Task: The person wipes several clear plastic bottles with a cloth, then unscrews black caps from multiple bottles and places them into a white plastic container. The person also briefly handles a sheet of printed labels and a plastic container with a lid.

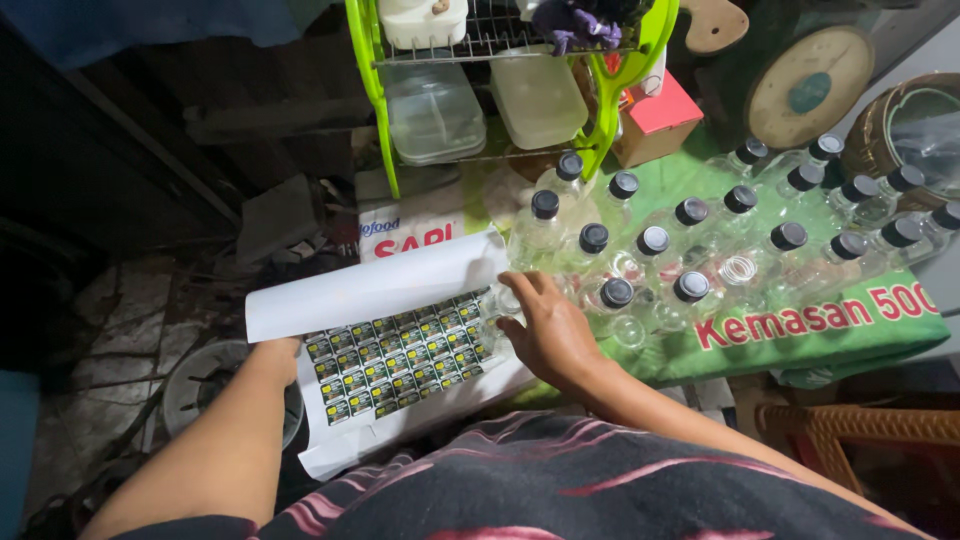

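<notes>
While a green plastic rack [372, 60] of clear tubs stands at the back, the worktop [900, 335] under its green printed cover carries a crowd of clear bottles with black caps [690, 250], which fill the ground to the right of both hands; one bottle among them, near the middle, shows an open neck with no cap. Nearer the body lies a white sheet of small dark stickers [400, 355], its long axis running left to right and its top edge curled back into a loose roll. The left hand [275, 352] grasps the sheet's left edge, fingers hidden beneath the paper; the right hand [548, 325] rests at the sheet's right end, fingers bent, its grip on a clear bottle [503, 300] lying just beside the stickers, so the right hand is by far the nearer to the bottles.
</notes>
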